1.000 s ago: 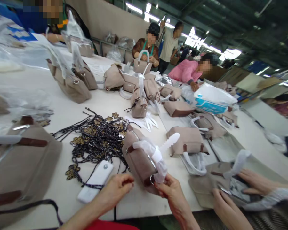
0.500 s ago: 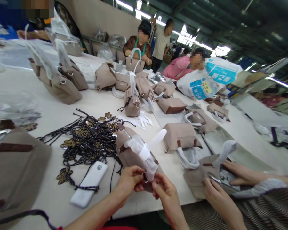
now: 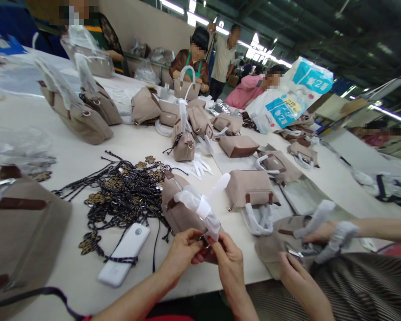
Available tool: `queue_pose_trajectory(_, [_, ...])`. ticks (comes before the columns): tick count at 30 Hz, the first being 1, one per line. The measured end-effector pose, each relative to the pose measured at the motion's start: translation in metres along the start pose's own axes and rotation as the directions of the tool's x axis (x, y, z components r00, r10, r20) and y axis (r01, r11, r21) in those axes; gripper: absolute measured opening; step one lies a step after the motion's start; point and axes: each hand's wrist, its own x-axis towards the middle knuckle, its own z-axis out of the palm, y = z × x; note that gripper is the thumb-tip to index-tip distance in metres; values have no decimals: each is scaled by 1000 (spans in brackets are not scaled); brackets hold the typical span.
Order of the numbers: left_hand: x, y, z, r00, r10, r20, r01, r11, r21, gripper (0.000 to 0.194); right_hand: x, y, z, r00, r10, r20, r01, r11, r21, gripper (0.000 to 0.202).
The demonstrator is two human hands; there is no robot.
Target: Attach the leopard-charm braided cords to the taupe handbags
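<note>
A taupe handbag [image 3: 187, 214] with brown trim lies in front of me, its handle wrapped in white covering [image 3: 202, 209]. My left hand [image 3: 185, 249] pinches a small metal ring [image 3: 205, 240] at the bag's near end. My right hand [image 3: 229, 256] has its fingers closed on the same end, beside the ring, at the lower end of the wrapped handle. Left of the bag lies a heap of black braided cords with leopard-patterned flower charms [image 3: 120, 187]. A white phone-like device [image 3: 124, 254] with a cord across it rests nearer to me.
At right a co-worker's hands [image 3: 300, 276] work on another taupe bag [image 3: 270, 245]. A large bag [image 3: 26, 232] stands at near left. More bags [image 3: 250, 189] lie across the table [image 3: 140, 142]. White gloves [image 3: 198, 167] lie mid-table. Several people are beyond, near a printed plastic sack [image 3: 287, 104].
My right hand has moved in closer to the ring and my left hand. At right, the co-worker's one hand has gone into the bag. The printed sack at the back has shifted and stands higher.
</note>
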Motion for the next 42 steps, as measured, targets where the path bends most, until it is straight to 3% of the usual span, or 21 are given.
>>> queue_pose_trajectory(10, [11, 9, -4, 1000, -25, -9, 25, 999, 31, 14, 5, -6, -8, 989, 31, 147, -39, 998, 58, 28])
queue_pose_trajectory(15, [12, 9, -4, 999, -38, -25, 39, 998, 49, 7, -2, 12, -11, 982, -28, 187, 50, 992, -112, 25])
queue_pose_trajectory(18, [13, 10, -6, 998, -55, -20, 56, 996, 65, 6, -8, 18, -11, 995, -63, 83, 78, 977, -197, 19])
queue_pose_trajectory(20, [13, 9, -6, 998, -56, -18, 57, 996, 74, 8, -11, 18, -11, 986, -166, 3, 159, 942, -295, 11])
queue_pose_trajectory(23, [14, 8, -7, 999, -32, 9, 32, 996, 89, 11, -13, 17, -13, 909, -411, 74, 404, 822, -403, 12])
queue_pose_trajectory(25, [15, 8, -7, 999, -4, 46, 0, 995, 99, 13, -14, 17, -15, 852, -502, 151, 515, 750, -415, 17])
queue_pose_trajectory(29, [19, 11, -8, 986, 60, 154, -79, 990, 118, 13, -12, 20, -16, 785, -579, 220, 604, 636, -480, 21])
queue_pose_trajectory(34, [24, 16, -10, 966, 93, 239, -126, 984, 125, 14, -7, 23, -11, 727, -651, 218, 642, 533, -552, 22])
queue_pose_trajectory(38, [17, 12, -9, 978, 105, 182, -125, 987, 104, 16, -6, 23, -7, 669, -697, 259, 675, 424, -604, 19])
queue_pose_trajectory(42, [10, 2, -5, 996, 85, 22, -86, 994, 63, 23, -6, 20, -7, 652, -701, 290, 687, 383, -618, 19])
